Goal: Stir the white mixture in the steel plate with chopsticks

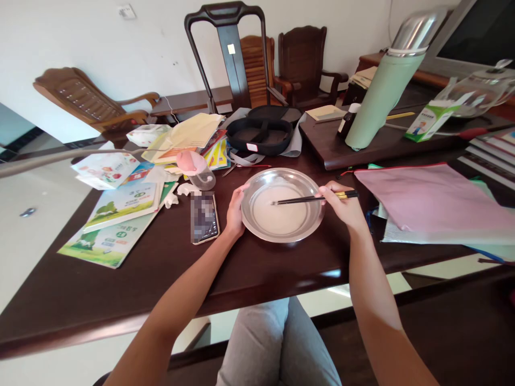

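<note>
A wide steel bowl (281,235) rests on the dark table in front of me, with a pale whitish mixture (277,214) in its bottom. My left hand (236,210) grips the bowl's left rim, the fingers reaching along its outer side. In my right hand (341,202), at the right rim, a pair of black chopsticks (295,200) with gold bands is held closed around. Their tips point left and touch the mixture near the middle of the bowl. Just left of my left hand lies a phone (206,217) with its screen lit.
Booklets (116,225), a tissue box (107,169) and a pink-lidded cup (197,169) sit on the left. A black case (259,134) lies behind the bowl. To the right are a pink zip folder (426,195) and, on a raised board, a tall green thermos (386,91).
</note>
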The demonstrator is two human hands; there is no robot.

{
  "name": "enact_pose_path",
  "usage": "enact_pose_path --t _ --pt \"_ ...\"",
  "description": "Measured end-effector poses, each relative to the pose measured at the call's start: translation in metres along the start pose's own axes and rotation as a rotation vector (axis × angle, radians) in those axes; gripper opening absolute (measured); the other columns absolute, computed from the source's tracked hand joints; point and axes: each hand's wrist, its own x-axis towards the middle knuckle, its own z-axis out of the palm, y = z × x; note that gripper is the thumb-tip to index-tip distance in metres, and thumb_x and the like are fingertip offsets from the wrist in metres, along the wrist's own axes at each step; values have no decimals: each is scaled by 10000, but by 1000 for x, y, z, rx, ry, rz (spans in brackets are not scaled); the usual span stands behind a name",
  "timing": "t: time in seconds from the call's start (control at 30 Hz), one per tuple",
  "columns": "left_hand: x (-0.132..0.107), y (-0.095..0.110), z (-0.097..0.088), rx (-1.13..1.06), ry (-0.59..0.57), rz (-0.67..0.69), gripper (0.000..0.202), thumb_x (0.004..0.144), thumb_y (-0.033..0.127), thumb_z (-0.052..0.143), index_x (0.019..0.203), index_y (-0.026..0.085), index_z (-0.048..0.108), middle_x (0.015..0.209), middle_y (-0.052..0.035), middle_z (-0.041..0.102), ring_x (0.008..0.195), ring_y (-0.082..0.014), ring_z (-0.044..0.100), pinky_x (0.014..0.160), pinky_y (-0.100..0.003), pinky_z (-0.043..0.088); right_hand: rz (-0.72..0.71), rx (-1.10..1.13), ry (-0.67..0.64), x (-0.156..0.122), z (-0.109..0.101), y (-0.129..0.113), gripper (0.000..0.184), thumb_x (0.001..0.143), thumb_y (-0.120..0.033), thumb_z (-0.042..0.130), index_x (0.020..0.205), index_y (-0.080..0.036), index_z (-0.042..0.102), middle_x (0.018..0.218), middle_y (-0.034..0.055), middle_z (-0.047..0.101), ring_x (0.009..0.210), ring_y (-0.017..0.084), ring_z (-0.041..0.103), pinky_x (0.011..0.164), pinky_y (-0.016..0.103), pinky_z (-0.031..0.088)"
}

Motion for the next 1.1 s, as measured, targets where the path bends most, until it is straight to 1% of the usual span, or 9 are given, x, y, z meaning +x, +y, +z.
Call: enact_pose_path --t 0.17,0.37,0.47,0.57,0.63,0.77,0.87,1.0,1.1 --pt "0 1 1 8 -4 1 469 880 660 823 1158 282 805 1382 -59 811 1290 -323 729 1142 -438 577 12 49 227 1 -10 4 703 949 -861 734 586 -260 707 559 10 625 488 160 498 530 352 393" --pt "0 0 1 28 6 4 429 909 651 804 1148 294 794 1345 -55 817 1284 -326 738 1128 -439 581 23 27 -32 0 2 -2 662 892 -875 787 641 -263 745 594 12 661 595 196 612 635 357 510" --pt "0 1 1 19 9 -4 428 896 639 822 1144 290 804 1364 -54 820 1287 -323 737 1132 -431 582 2 -31 88 1 -1 1 637 911 -860 774 667 -271 764 604 13 669 607 202 619 652 368 510" --pt "-1 2 1 22 17 -9 428 896 635 824 1142 285 807 1380 -51 820 1279 -320 739 1126 -424 585 29 9 255 2 -10 6 686 951 -860 716 597 -272 701 565 21 631 511 180 520 545 360 418" --pt "-1 1 1 26 19 -9 434 900 639 820 1146 283 803 1371 -51 820 1266 -317 744 1112 -420 590 45 57 228 1 -11 6 710 945 -868 715 572 -266 667 551 20 617 482 166 486 510 348 380" --pt "0 0 1 19 8 -8 447 895 645 822 1153 282 795 1355 -53 819 1257 -309 744 1116 -417 587 49 54 -38 1 2 -1 691 863 -911 783 648 -255 754 572 9 648 560 184 597 589 337 482" --pt "0 0 1 11 11 -6 439 882 641 828 1143 290 799 1371 -46 819 1269 -306 739 1125 -413 583 22 4 12 3 5 0 697 860 -934 766 677 -262 783 612 17 687 612 198 634 648 356 512" --pt "0 2 2 29 9 -4 459 882 654 818 1151 283 792 1344 -53 816 1238 -309 739 1088 -412 585 28 17 246 4 -8 9 705 916 -906 727 603 -274 717 562 20 637 516 183 541 546 361 431" --pt "0 2 2 29 12 -3 459 877 653 819 1149 285 792 1349 -50 813 1235 -308 737 1083 -408 582 37 83 200 2 -9 9 733 917 -906 727 559 -269 668 546 20 620 473 167 491 499 352 384"
